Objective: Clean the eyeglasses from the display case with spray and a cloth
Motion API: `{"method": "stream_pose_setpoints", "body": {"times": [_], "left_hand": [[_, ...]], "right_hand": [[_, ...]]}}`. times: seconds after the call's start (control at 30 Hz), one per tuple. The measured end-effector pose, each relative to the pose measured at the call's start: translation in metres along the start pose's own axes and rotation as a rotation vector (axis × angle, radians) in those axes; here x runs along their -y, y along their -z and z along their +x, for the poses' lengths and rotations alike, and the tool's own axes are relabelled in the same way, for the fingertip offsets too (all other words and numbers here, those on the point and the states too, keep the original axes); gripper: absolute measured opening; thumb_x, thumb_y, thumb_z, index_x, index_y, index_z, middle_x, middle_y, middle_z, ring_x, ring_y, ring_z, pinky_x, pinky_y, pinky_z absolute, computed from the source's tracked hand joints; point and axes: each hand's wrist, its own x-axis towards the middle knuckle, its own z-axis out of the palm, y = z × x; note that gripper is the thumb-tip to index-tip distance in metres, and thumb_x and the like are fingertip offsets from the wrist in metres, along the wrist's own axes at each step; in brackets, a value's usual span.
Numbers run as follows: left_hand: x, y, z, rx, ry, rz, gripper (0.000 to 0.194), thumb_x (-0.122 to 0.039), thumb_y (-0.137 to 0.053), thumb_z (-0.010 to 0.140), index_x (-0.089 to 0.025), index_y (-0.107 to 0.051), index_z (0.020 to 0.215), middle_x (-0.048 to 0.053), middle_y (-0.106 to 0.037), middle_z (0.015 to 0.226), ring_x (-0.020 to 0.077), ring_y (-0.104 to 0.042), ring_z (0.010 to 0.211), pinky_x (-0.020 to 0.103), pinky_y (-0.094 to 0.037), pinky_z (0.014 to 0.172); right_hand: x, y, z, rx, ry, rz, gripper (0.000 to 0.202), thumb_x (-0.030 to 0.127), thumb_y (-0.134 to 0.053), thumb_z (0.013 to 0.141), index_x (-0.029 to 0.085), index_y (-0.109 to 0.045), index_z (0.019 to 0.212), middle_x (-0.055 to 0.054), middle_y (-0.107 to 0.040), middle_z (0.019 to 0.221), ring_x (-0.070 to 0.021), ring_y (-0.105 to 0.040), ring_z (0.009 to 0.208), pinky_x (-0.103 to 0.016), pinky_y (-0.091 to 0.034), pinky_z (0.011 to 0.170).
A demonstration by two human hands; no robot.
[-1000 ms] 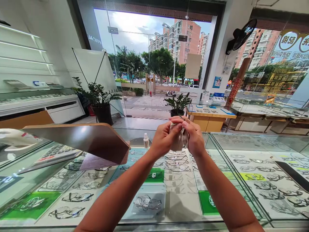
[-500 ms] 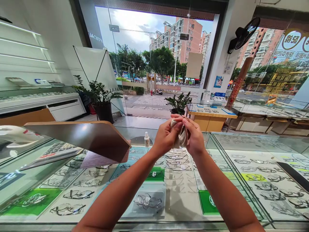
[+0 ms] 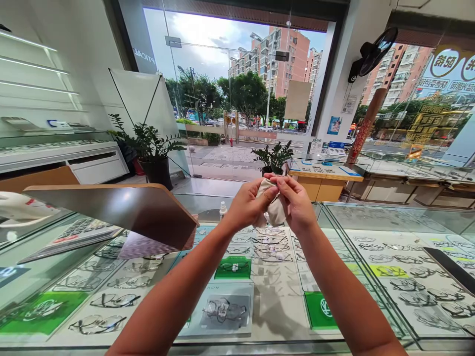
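Cloth [image 3: 276, 211] pinched between left hand [image 3: 248, 203] and right hand [image 3: 300, 206], drooping below.

The left forearm [image 3: 185, 274] and right forearm [image 3: 339, 287] reach from near left and near right, slanting inward toward the far middle. There the left grip [image 3: 248, 203] and right grip [image 3: 300, 205] sit close together, fingers curled, thumbs pressed inward, each closed in a pinch.

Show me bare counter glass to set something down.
The glass top looks bare between the forearms, over the displayed frames, and from the right forearm to the dark slab. Crowded: the left, around the brown panel and printed item.
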Motion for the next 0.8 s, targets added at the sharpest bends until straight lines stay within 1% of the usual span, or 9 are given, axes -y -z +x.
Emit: {"method": "stream_pose_setpoints", "body": {"times": [0.07, 0.13, 0.23, 0.3, 0.4, 0.53, 0.63, 0.73, 0.8], "left_hand": [[0.003, -0.002, 0.001, -0.042, 0.021, -0.027, 0.052, -0.066, -0.071, 0.092, -0.015, -0.065, 0.085, -0.002, -0.055, 0.07, 0.011, -0.045, 0.064, 0.024, -0.037, 0.061], [0.005, -0.001, 0.003, -0.025, 0.063, -0.085, 0.056, -0.07, -0.069, 0.092, -0.016, -0.061, 0.079, -0.003, -0.053, 0.068, 0.0098, -0.043, 0.061, 0.023, -0.036, 0.059], [0.009, 0.005, 0.007, 0.0, 0.132, -0.157, 0.058, -0.072, -0.074, 0.087, -0.015, -0.062, 0.08, -0.002, -0.058, 0.07, 0.0098, -0.048, 0.062, 0.022, -0.039, 0.059], [0.011, 0.01, 0.009, -0.033, 0.164, -0.193, 0.06, -0.073, -0.078, 0.082, -0.014, -0.065, 0.081, 0.0, -0.063, 0.07, 0.0103, -0.052, 0.062, 0.022, -0.042, 0.058], [0.014, 0.019, 0.012, -0.111, 0.208, -0.249, 0.061, -0.072, -0.082, 0.078, -0.013, -0.069, 0.085, 0.002, -0.069, 0.072, 0.0112, -0.056, 0.061, 0.023, -0.045, 0.058], [0.013, 0.028, 0.014, -0.183, 0.241, -0.31, 0.058, -0.069, -0.085, 0.077, -0.013, -0.072, 0.085, 0.004, -0.074, 0.075, 0.0143, -0.064, 0.064, 0.025, -0.052, 0.061], [0.01, 0.03, 0.014, -0.18, 0.233, -0.321, 0.057, -0.069, -0.085, 0.077, -0.013, -0.074, 0.086, 0.005, -0.075, 0.075, 0.0153, -0.066, 0.065, 0.025, -0.053, 0.062], [0.007, 0.026, 0.012, -0.15, 0.221, -0.319, 0.058, -0.07, -0.082, 0.08, -0.013, -0.075, 0.088, 0.004, -0.073, 0.07, 0.0163, -0.068, 0.066, 0.025, -0.053, 0.061], [0.005, 0.023, 0.011, -0.133, 0.212, -0.305, 0.059, -0.072, -0.08, 0.081, -0.014, -0.075, 0.088, 0.003, -0.071, 0.067, 0.0163, -0.067, 0.064, 0.025, -0.052, 0.058]], "right_hand": [[0.0, 0.0, 0.0, 0.01, 0.0, -0.02, 0.028, 0.05, -0.09, 0.079, 0.025, -0.08, 0.087, -0.004, -0.083, 0.112, -0.0236, -0.074, 0.112, -0.041, -0.057, 0.107], [0.0, 0.002, 0.001, -0.005, 0.005, -0.045, 0.028, 0.05, -0.089, 0.079, 0.025, -0.08, 0.086, -0.004, -0.083, 0.109, -0.0233, -0.075, 0.109, -0.041, -0.058, 0.106], [0.001, 0.007, 0.004, -0.035, 0.016, -0.057, 0.028, 0.05, -0.09, 0.078, 0.025, -0.08, 0.085, -0.004, -0.082, 0.107, -0.023, -0.074, 0.104, -0.041, -0.059, 0.102], [0.004, 0.011, 0.007, -0.044, 0.026, -0.061, 0.028, 0.05, -0.09, 0.078, 0.026, -0.08, 0.085, -0.004, -0.081, 0.107, -0.0232, -0.073, 0.106, -0.041, -0.058, 0.102], [0.013, 0.02, 0.009, -0.039, 0.078, -0.118, 0.026, 0.051, -0.089, 0.08, 0.027, -0.081, 0.084, -0.004, -0.078, 0.112, -0.0247, -0.07, 0.118, -0.04, -0.054, 0.106], [0.025, 0.031, 0.01, 0.116, 0.05, -0.292, 0.024, 0.049, -0.083, 0.088, 0.026, -0.081, 0.083, -0.006, -0.071, 0.13, -0.0268, -0.061, 0.132, -0.041, -0.051, 0.107], [0.026, 0.035, 0.01, 0.237, -0.001, -0.368, 0.022, 0.048, -0.082, 0.09, 0.027, -0.082, 0.085, -0.006, -0.066, 0.139, -0.0263, -0.055, 0.138, -0.042, -0.045, 0.112], [0.021, 0.034, 0.011, 0.311, -0.015, -0.401, 0.021, 0.048, -0.082, 0.09, 0.028, -0.083, 0.087, -0.005, -0.065, 0.133, -0.0243, -0.057, 0.131, -0.043, -0.039, 0.117], [0.016, 0.033, 0.011, 0.329, -0.023, -0.421, 0.022, 0.049, -0.082, 0.09, 0.027, -0.082, 0.085, -0.005, -0.065, 0.122, -0.0229, -0.06, 0.119, -0.042, -0.041, 0.112]]}}
